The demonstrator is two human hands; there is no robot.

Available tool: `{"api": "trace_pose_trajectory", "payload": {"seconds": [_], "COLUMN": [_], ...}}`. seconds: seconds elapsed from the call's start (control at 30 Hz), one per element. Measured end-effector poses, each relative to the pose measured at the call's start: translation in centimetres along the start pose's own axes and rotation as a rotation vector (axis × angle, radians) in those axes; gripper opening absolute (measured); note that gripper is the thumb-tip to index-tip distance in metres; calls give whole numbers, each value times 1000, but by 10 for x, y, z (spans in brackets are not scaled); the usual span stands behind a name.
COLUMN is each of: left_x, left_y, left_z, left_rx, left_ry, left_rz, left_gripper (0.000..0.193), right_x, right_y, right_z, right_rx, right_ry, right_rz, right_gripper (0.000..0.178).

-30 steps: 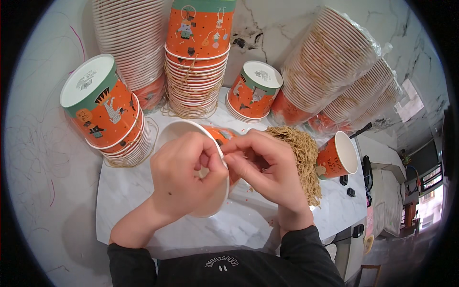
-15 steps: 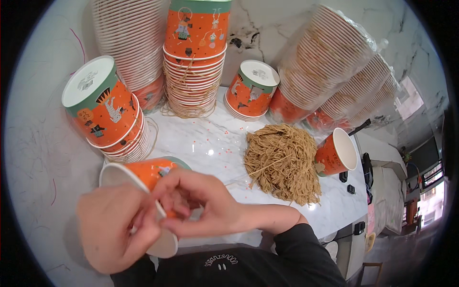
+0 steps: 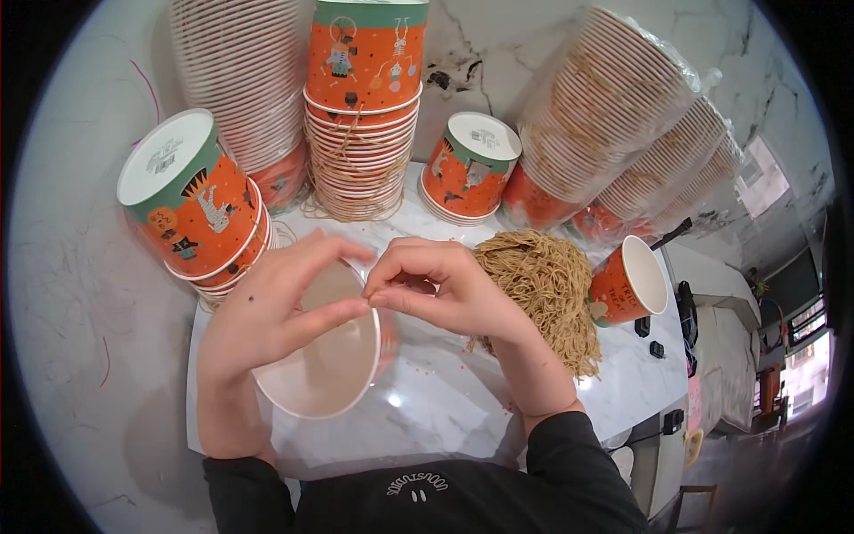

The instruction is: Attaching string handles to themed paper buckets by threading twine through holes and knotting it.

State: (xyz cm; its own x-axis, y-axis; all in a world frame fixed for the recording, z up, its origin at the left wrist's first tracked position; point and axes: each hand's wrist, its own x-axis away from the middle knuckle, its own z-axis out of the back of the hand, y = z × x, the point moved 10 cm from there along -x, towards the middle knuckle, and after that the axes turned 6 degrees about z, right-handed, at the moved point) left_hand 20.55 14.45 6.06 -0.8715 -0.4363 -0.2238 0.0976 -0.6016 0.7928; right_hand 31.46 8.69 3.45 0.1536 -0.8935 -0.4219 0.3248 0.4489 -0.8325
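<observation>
My left hand holds a paper cup, orange outside and plain tan inside, tilted so its open mouth faces me. The thumb lies across the rim and the fingers wrap behind it. My right hand is just right of the cup, thumb and forefinger pinched together at the upper rim and touching my left thumb tip. Whether something thin sits in that pinch is too small to tell. A pile of thin tan strands lies right behind my right hand.
On the white marbled table stand an upside-down cup stack at left, a tall stack at centre, a short stack and plastic-wrapped cup sleeves at right. One cup lies tipped beside the strands.
Both hands came back up from the lower left to the middle of the table. The cup has turned from showing its orange side to facing its mouth toward me.
</observation>
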Motion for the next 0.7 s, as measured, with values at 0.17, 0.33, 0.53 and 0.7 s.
{"api": "trace_pose_trajectory", "payload": {"seconds": [0.17,0.33,0.53,0.7], "left_x": [-6,-17,-17,-19], "left_y": [-37,-40,-52,-51], "left_z": [-5,-42,-94,-111], "left_rx": [277,776,1113,1230], "left_ry": [-161,-250,-560,-606], "left_rz": [211,284,412,462], "left_gripper": [28,25,24,23], "right_x": [-5,3,7,8], "right_y": [-23,-19,-26,-31], "right_z": [4,23,26,34], "right_rx": [100,54,98,110], "right_ry": [74,120,52,14], "right_rz": [171,89,74,134], "right_gripper": [8,12,16,13]}}
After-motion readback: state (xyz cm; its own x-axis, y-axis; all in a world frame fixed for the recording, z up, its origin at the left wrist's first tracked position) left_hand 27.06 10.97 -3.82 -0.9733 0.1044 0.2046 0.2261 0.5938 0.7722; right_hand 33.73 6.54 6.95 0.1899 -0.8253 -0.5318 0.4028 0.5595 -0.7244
